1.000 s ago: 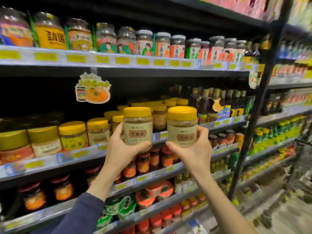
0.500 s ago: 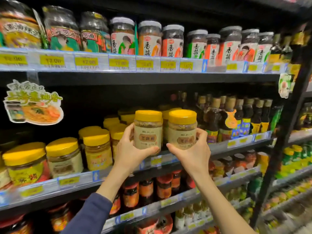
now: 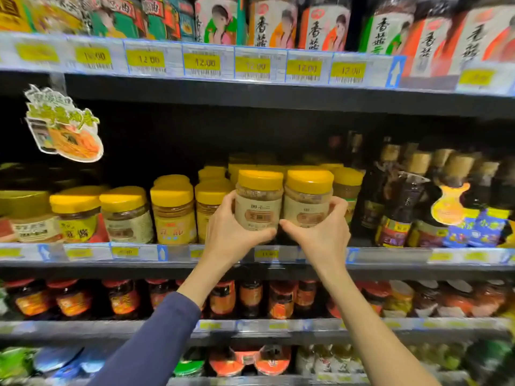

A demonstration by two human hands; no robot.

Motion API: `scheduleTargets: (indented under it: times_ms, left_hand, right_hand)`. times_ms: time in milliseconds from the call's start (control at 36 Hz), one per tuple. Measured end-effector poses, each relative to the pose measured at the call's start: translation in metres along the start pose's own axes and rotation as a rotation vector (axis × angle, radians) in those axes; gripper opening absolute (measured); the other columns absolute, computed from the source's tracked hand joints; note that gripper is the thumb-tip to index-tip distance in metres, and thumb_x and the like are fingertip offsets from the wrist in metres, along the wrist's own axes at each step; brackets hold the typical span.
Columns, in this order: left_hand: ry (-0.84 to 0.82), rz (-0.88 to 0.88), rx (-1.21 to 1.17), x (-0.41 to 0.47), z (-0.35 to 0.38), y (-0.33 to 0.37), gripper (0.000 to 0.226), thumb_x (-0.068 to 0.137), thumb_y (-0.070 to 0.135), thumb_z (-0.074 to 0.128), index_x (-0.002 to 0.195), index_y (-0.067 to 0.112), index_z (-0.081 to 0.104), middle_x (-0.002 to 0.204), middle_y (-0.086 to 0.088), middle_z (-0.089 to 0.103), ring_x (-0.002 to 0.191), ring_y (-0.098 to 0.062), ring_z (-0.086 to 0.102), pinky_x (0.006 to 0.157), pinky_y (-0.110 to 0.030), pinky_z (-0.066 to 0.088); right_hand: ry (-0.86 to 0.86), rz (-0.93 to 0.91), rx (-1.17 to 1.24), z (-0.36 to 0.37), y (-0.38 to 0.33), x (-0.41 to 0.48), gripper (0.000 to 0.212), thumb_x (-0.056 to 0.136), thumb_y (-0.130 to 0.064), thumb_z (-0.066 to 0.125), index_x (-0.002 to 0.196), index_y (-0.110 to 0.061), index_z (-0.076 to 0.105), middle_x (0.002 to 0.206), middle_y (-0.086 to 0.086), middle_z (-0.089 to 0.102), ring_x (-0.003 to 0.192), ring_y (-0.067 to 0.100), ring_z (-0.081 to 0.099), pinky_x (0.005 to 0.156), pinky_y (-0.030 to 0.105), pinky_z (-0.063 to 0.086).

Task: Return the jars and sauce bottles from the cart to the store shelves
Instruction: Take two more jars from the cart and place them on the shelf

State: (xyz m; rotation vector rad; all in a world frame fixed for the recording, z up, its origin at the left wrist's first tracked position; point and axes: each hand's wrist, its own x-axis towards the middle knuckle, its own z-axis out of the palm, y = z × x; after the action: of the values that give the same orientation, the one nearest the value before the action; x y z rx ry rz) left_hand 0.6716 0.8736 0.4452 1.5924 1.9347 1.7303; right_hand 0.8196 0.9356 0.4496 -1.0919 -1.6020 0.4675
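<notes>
Two matching yellow-lidded jars with beige labels are held side by side at the front of the middle shelf (image 3: 390,256). My left hand (image 3: 231,232) grips the left jar (image 3: 257,201) from its left side and below. My right hand (image 3: 324,235) grips the right jar (image 3: 308,203) from below and its right side. Both jars stand upright, their bases hidden by my fingers, so I cannot tell whether they rest on the shelf. More yellow-lidded jars (image 3: 347,185) of the same kind stand right behind them.
Other yellow-lidded jars (image 3: 172,210) fill the shelf to the left. Dark sauce bottles (image 3: 401,201) stand to the right. A noodle advert tag (image 3: 64,126) hangs at upper left. Labelled jars (image 3: 323,23) line the shelf above, red-lidded jars (image 3: 278,299) the shelf below.
Both hands have carried the two jars forward and closer together, up to the front of the middle shelf. The view has come much nearer to the shelves.
</notes>
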Motion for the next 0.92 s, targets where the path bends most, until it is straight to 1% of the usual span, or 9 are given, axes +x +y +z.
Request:
scheduleTargets:
  times_ms: [56,111,167,250,278,389,611,722,917]
  left_hand:
    - [0.032,-0.025,0.027,-0.002,0.004,0.0,0.087,0.051,0.039,0.087,0.126,0.025,0.045,0.114,0.011,0.061,0.103,-0.006,0.058,0.083,-0.023,0.05]
    - [0.062,-0.039,0.054,-0.004,0.007,0.001,0.087,0.052,0.039,0.087,0.126,0.025,0.046,0.113,0.012,0.061,0.102,-0.006,0.059,0.082,-0.023,0.051]
    - [0.085,-0.05,0.072,-0.005,0.01,0.003,0.086,0.053,0.037,0.087,0.126,0.025,0.045,0.11,0.014,0.059,0.1,-0.005,0.058,0.08,-0.019,0.049]
    - [0.108,-0.07,0.104,-0.008,0.014,0.006,0.082,0.054,0.034,0.087,0.125,0.025,0.046,0.103,0.017,0.057,0.094,-0.001,0.056,0.071,-0.006,0.042]
    - [0.119,-0.08,0.111,-0.009,0.015,0.006,0.082,0.054,0.034,0.087,0.125,0.024,0.046,0.102,0.017,0.057,0.094,0.0,0.056,0.071,-0.006,0.042]
    - [0.137,-0.117,0.137,-0.009,0.018,0.002,0.086,0.051,0.039,0.087,0.125,0.023,0.047,0.11,0.01,0.063,0.1,-0.007,0.06,0.082,-0.026,0.052]
    - [0.163,-0.11,0.221,-0.006,0.023,0.006,0.087,0.054,0.038,0.086,0.127,0.02,0.043,0.11,0.009,0.059,0.098,-0.006,0.056,0.078,-0.021,0.046]
    - [0.201,-0.118,0.259,-0.002,0.031,0.008,0.09,0.053,0.039,0.086,0.127,0.015,0.04,0.115,0.001,0.061,0.105,-0.014,0.058,0.084,-0.027,0.048]
    - [0.189,-0.156,0.325,0.003,0.043,0.003,0.088,0.054,0.033,0.086,0.123,0.008,0.038,0.116,-0.005,0.059,0.109,-0.02,0.056,0.078,-0.021,0.037]
  right_hand:
    - [-0.032,-0.005,0.007,-0.001,0.004,0.004,0.08,0.054,-0.036,0.086,0.113,-0.011,0.038,0.11,0.005,0.059,0.104,0.023,0.058,0.085,0.029,0.041]
    - [-0.061,-0.009,0.013,-0.001,0.007,0.008,0.08,0.054,-0.037,0.086,0.113,-0.012,0.038,0.111,0.006,0.059,0.104,0.023,0.058,0.087,0.032,0.041]
    - [-0.089,-0.007,0.014,0.001,0.011,0.011,0.081,0.053,-0.038,0.086,0.113,-0.012,0.038,0.112,0.006,0.058,0.106,0.024,0.057,0.091,0.037,0.042]
    - [-0.113,0.003,0.015,0.005,0.015,0.014,0.085,0.053,-0.04,0.086,0.116,-0.01,0.039,0.116,0.007,0.054,0.109,0.025,0.055,0.093,0.04,0.042]
    - [-0.119,0.007,0.02,0.006,0.016,0.015,0.086,0.052,-0.04,0.086,0.117,-0.009,0.039,0.117,0.008,0.054,0.109,0.025,0.054,0.094,0.04,0.043]
    - [-0.14,0.014,0.033,0.011,0.02,0.016,0.085,0.052,-0.04,0.086,0.115,-0.008,0.04,0.115,0.008,0.054,0.107,0.026,0.055,0.092,0.039,0.042]
    - [-0.153,-0.018,0.009,0.014,0.025,0.025,0.089,0.052,-0.042,0.086,0.117,-0.005,0.038,0.114,0.009,0.051,0.108,0.027,0.054,0.089,0.039,0.043]
    - [-0.166,-0.02,-0.031,0.011,0.027,0.027,0.091,0.053,-0.044,0.085,0.119,-0.004,0.036,0.117,0.01,0.049,0.11,0.028,0.053,0.091,0.041,0.043]
    - [-0.199,-0.018,-0.084,0.01,0.028,0.03,0.085,0.056,-0.044,0.084,0.115,-0.005,0.036,0.114,0.011,0.052,0.107,0.031,0.054,0.087,0.042,0.044]
